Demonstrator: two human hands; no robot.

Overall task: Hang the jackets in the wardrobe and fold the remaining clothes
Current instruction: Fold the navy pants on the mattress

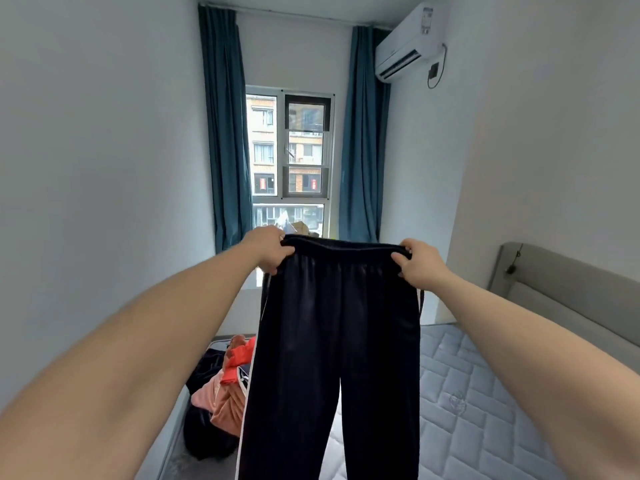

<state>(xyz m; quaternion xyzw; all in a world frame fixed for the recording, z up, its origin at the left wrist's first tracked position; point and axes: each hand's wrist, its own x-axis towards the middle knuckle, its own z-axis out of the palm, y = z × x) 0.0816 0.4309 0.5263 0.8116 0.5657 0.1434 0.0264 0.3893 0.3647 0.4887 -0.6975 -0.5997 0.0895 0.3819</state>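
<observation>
- The left hand point(272, 251) is gripping one end of the waistband, fingers curled over the fabric, just left of frame centre.
- The right hand point(417, 263) is gripping the opposite end of the waistband in the same manner, just right of centre; both arms are extending forward from the lower corners of the frame.
- The dark trousers point(337, 341) are hanging from the two hands, waistband stretched roughly level, both legs dropping straight down and running out of the bottom edge. A white stripe is showing along the left-hand leg seam.
- The mattress point(467, 393) is lying below and behind the trousers, filling the lower right; its quilted surface is bare there. A grey headboard point(561, 289) is standing at the right edge.
- A pile of unfolded clothes point(221, 386), pink, orange and dark pieces, is sitting on the mattress at lower left, beside the hanging trousers.
- The window point(291, 150), blue curtains point(225, 133) and an air conditioner point(408, 43) are occupying the upper part of the frame. No wardrobe is showing.
- Judgement: the folding step appears to be in hand, with the trousers being held up and squared.
- Judgement: the next move is likely calling for bringing the two legs together, then lowering the garment onto the bare mattress without letting the waistband twist.
</observation>
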